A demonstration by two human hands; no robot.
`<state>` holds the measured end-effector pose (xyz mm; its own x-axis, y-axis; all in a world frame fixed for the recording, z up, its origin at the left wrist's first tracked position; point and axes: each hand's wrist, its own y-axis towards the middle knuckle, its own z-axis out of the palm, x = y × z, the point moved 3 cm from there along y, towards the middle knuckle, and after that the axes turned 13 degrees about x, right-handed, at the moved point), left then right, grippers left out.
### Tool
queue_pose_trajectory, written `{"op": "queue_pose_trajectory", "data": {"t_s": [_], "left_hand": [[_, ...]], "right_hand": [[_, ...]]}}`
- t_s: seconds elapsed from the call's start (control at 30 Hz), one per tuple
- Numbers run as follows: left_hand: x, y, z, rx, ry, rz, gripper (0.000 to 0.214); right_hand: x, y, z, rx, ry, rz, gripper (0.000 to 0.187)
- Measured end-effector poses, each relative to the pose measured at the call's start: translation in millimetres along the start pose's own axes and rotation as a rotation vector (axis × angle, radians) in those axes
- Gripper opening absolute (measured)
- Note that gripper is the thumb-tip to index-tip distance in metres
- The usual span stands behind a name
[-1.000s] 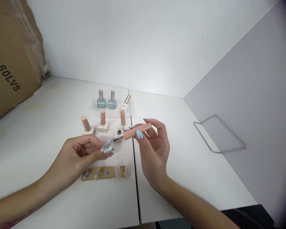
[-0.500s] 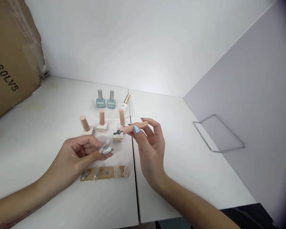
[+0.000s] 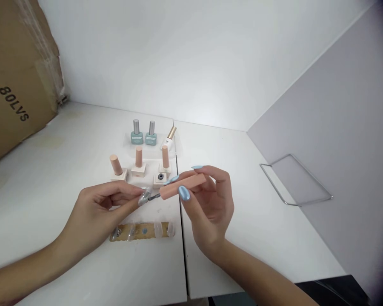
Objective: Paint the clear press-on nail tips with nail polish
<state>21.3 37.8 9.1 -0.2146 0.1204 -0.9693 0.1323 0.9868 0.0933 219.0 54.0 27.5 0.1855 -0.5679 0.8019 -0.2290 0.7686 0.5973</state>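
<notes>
Right hand pinched on the peach brush cap, centre frame. Bristles meet the clear nail tip, which is clamped between thumb and fingers of the left hand. Judgement: hold the tip steady, stroke lightly along its length, keep polish off the edges. Open bottle just behind; strip of tips below. White table, seam down the middle; cardboard box upper left; wire frame right, by a grey wall.

Far left: cardboard box. Rear of white table: two teal bottles side by side, gold-capped white bottle leaning just beside them. In front: three peach-capped bottles in a row. Nearer: gold strip bearing clear nail tips. Right wall: wire frame.
</notes>
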Motion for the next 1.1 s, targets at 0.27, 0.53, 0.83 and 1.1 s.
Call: {"op": "queue_pose_trajectory", "data": {"t_s": [0.27,0.53,0.83,1.1], "left_hand": [[-4.5,-3.7,-0.5,0.015,0.04,-0.004,0.007],[2.8,-5.3,-0.6,-0.008,0.076,0.005,0.005],[4.2,-4.0,-0.8,-0.02,0.107,0.02,0.005],[-4.7,-2.6,0.3,-0.007,0.095,0.049,0.004]], "right_hand": [[0.8,0.0,7.6,0.114,-0.027,-0.098,0.03],[-8.0,1.3,-0.9,-0.057,0.015,0.091,0.023],[-6.9,5.0,-3.8,-0.084,0.011,0.08,0.02],[1.4,0.8,8.0,0.114,-0.073,-0.089,0.027]]}}
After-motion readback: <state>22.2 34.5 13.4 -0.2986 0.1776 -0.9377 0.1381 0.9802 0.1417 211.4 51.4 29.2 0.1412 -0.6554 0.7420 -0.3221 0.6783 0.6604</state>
